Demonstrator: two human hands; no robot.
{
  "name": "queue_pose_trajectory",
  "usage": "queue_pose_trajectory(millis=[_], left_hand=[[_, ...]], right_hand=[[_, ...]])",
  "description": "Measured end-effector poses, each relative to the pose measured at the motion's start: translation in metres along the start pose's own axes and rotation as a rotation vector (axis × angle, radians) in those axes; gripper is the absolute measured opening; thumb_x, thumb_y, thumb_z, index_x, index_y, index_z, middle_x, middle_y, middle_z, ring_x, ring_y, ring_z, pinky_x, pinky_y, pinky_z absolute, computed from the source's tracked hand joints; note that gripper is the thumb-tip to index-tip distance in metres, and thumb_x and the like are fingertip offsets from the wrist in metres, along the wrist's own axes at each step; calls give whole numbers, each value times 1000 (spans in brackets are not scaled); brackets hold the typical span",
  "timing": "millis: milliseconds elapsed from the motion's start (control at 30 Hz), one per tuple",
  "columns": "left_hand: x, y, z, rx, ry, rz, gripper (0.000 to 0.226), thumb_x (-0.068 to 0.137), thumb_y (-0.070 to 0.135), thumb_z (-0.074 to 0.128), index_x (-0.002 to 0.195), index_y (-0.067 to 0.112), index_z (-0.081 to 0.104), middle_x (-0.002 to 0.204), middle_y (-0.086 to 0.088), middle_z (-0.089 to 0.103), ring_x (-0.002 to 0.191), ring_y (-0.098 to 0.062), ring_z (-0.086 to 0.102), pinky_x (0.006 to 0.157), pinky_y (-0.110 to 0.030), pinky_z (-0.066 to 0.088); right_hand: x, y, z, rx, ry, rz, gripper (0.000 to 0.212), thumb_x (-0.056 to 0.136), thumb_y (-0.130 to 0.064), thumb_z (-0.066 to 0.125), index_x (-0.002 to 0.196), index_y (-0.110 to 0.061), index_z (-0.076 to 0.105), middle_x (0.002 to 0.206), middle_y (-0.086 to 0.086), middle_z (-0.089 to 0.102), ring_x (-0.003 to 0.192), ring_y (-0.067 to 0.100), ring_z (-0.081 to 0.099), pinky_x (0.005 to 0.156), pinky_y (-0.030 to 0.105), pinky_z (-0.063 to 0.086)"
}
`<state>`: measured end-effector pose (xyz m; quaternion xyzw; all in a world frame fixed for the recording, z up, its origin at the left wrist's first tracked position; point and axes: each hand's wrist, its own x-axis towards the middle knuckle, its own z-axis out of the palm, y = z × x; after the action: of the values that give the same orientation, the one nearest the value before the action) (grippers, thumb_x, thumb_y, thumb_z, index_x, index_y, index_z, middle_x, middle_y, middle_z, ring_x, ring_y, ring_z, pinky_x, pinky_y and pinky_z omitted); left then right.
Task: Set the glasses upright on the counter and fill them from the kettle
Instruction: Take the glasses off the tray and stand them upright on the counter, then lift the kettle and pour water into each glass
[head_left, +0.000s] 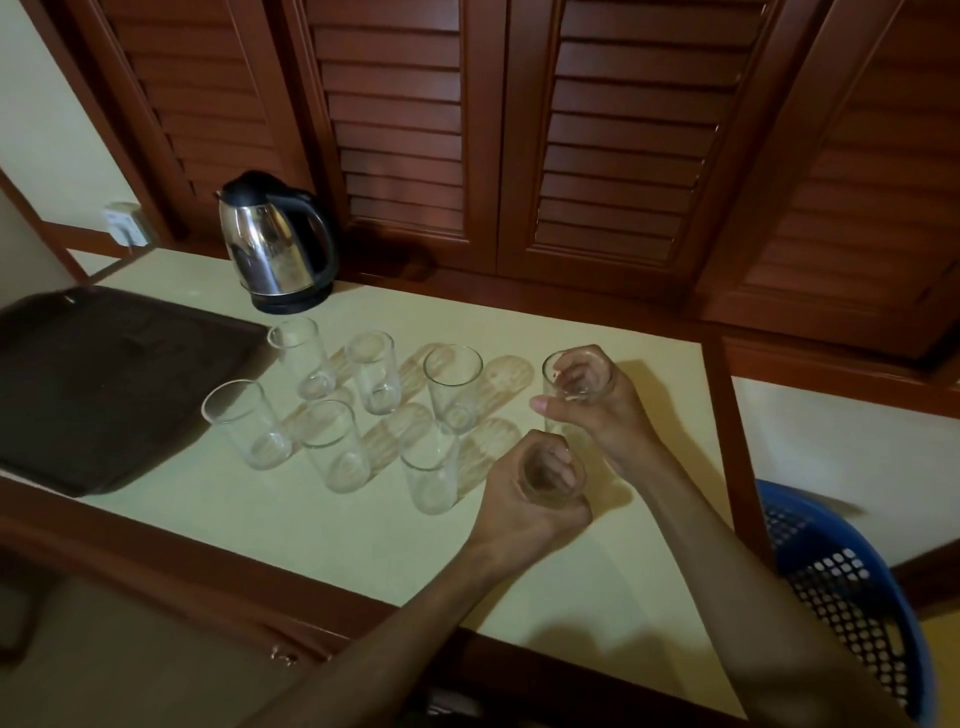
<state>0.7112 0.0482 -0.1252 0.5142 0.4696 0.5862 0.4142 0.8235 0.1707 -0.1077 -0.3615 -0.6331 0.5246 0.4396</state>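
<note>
Spanning the back: louvred wooden doors (498, 130). Pale worktop (519, 561) below them, wood-edged. Dark tray (104, 384) on its left end. Blue perforated basket (852, 597) off the right edge, lower down. Steel kettle (275, 244) on its black base, back left, beside the tray's far corner. Six empty glasses (374, 371) upright in two rows of three, mid-worktop, right of the tray. Right hand (597, 410) curled round a seventh glass (577, 375), mouth up, at the right end of the back row. Left hand (530, 499) gripping an eighth glass (551, 475), mouth up, at the right end of the front row. Can't tell if either held glass touches the worktop.
</note>
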Motion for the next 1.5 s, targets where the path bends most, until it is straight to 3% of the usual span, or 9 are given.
queue_pose_trajectory(millis=[233,500,700,767,933,1067,1200,1333,1500], left_hand=[[-4,4,2,31,26,-12,34,65,17,80,90,5,61,78,-15,65,75,-15,61,76,-26,51],[-4,5,-3,91,-32,-57,28,66,17,78,86,12,58,79,-1,63,74,-9,60,73,-23,49],[-3,2,-8,121,-47,-73,28,69,6,79,87,15,60,81,-1,64,76,-12,61,74,-27,51],[-3,1,-9,126,-58,-69,31,68,1,81,87,14,60,82,0,65,77,-13,61,75,-28,51],[-2,11,-11,113,-68,-73,55,65,-4,93,105,8,58,91,6,66,84,-7,65,79,-21,52],[-3,30,-11,144,-52,-10,77,61,12,99,122,20,54,113,-2,65,105,-17,66,98,-32,52],[0,72,-18,248,-24,67,79,66,33,95,130,32,50,127,9,61,125,-13,58,103,-17,42],[13,122,-41,288,16,108,69,71,52,83,129,37,51,133,16,59,131,-5,53,104,-23,43],[42,157,-99,298,98,117,53,80,56,74,124,33,58,126,21,64,124,4,57,108,-32,45]], right_hand=[[1,14,5,-4,2,37,52,62,-14,98,102,-17,65,97,6,64,88,12,63,77,28,53],[3,23,10,-59,24,48,57,60,-14,100,106,-13,66,97,4,67,86,10,63,76,25,54],[2,23,10,-27,12,50,76,50,-30,101,118,-35,65,98,3,67,89,12,65,82,31,56],[2,23,9,-23,-4,42,86,48,-33,101,124,-38,61,97,3,67,89,11,65,83,33,57],[0,16,10,-33,-7,65,102,52,-23,98,141,-31,49,107,12,67,95,8,65,78,19,53],[1,5,2,-104,-32,24,106,57,-36,100,145,-38,42,130,3,61,122,3,59,104,30,47],[0,-30,-7,-63,-19,-66,111,52,-68,90,147,-38,41,146,0,54,141,7,46,119,28,30],[11,-75,0,-58,18,-149,98,64,-57,88,148,-33,44,147,-3,55,141,4,47,122,33,29],[39,-118,33,-44,-14,-167,86,68,-43,87,143,-30,48,141,1,60,133,9,57,114,41,44]])
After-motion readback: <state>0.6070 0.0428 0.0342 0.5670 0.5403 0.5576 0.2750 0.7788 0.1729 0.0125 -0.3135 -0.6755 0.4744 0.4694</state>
